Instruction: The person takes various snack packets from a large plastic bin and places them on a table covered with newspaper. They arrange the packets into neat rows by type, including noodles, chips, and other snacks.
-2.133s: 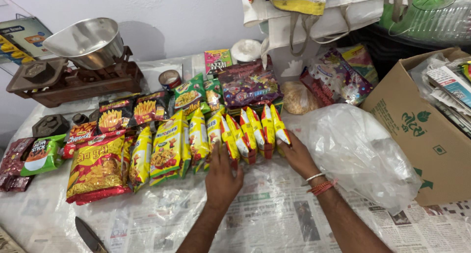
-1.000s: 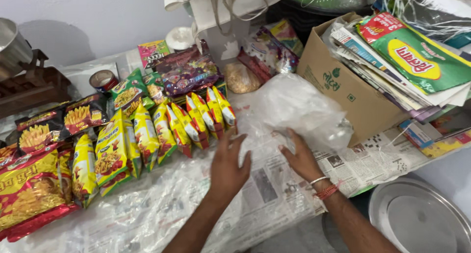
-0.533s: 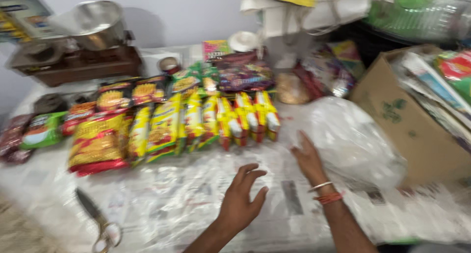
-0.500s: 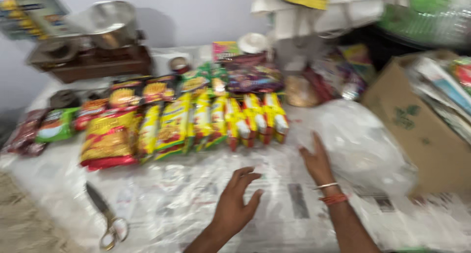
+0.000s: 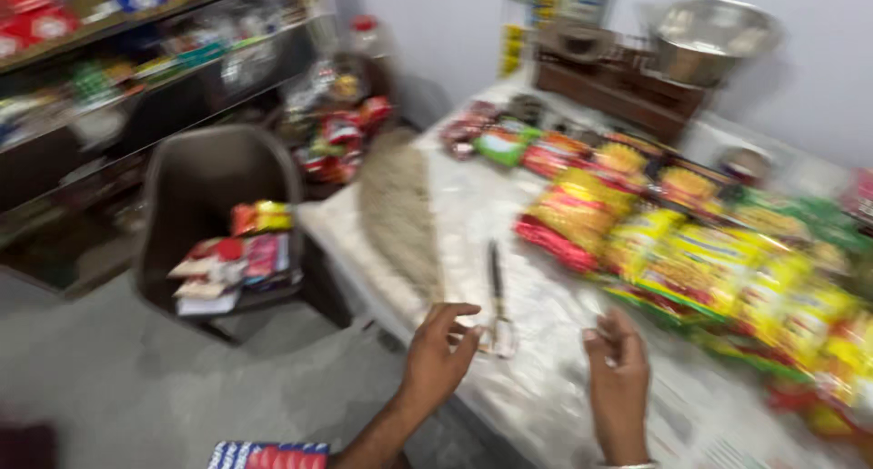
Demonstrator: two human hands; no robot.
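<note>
Hands by the scissors

The left hand and right hand hovered empty, fingers loosely curled, either side of the scissors on the table.

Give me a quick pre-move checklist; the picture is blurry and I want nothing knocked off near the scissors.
1. Left hand empty: ok, fingers curled, holding nothing.
2. Right hand empty: ok.
3. Scissors lying flat on the table between the hands: ok.
4. Scissor blades closed: cannot tell, too blurred.
5. Snack packets clear of the hands: ok, off to the right.
6. Brush back from the table edge: not ok, it lies along it.
</note>
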